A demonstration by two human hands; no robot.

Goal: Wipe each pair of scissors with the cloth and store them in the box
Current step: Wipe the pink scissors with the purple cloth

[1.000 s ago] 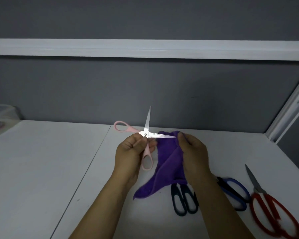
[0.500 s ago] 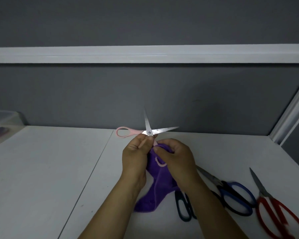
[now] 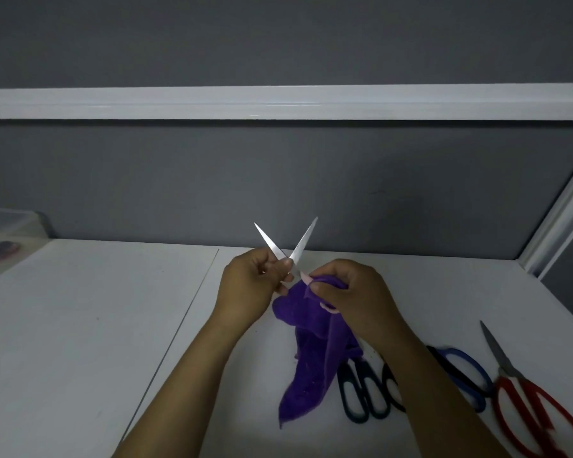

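Note:
Above the white table, my left hand (image 3: 250, 287) grips the pink-handled scissors (image 3: 300, 247) near the pivot. Their two blades are spread in a V pointing up and away. My right hand (image 3: 351, 300) holds the purple cloth (image 3: 306, 361) wrapped over one pink handle loop; the cloth hangs down onto the table. The other pink handle is hidden behind my left hand. The clear box (image 3: 5, 239) stands at the far left edge with something dark inside.
On the table (image 3: 80, 325) to the right lie black-handled scissors (image 3: 363, 396), blue-handled scissors (image 3: 465, 375) partly under my right forearm, and red-handled scissors (image 3: 536, 418). A grey partition wall with a white rail stands behind. A seam runs down the table's left part.
The pink scissors have turned so both blades now point up in a V. My right hand with the cloth has moved from the blade to a handle loop.

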